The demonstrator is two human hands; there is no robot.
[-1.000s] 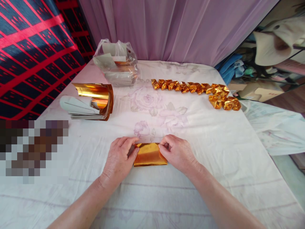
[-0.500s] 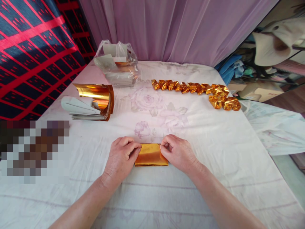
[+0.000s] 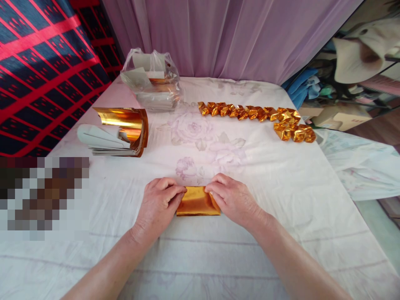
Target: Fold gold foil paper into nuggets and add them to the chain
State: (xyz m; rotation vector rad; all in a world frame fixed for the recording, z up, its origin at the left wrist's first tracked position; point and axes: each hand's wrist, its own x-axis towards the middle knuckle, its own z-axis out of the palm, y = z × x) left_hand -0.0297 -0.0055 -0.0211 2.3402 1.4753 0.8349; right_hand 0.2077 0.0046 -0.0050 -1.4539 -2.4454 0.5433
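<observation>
Since the earlier frame the right hand has been flattened over the right end of the gold foil sheet, its fingers no longer pinched at the upper corner. The sheet is pressed against the desk near its front edge, between both hands. The left hand is curled, its fingers closed on the sheet's left end. A stack of gold sheets is seen toward the left edge, a plastic bag at the back, and a row of folded gold pieces toward the back right corner
</observation>
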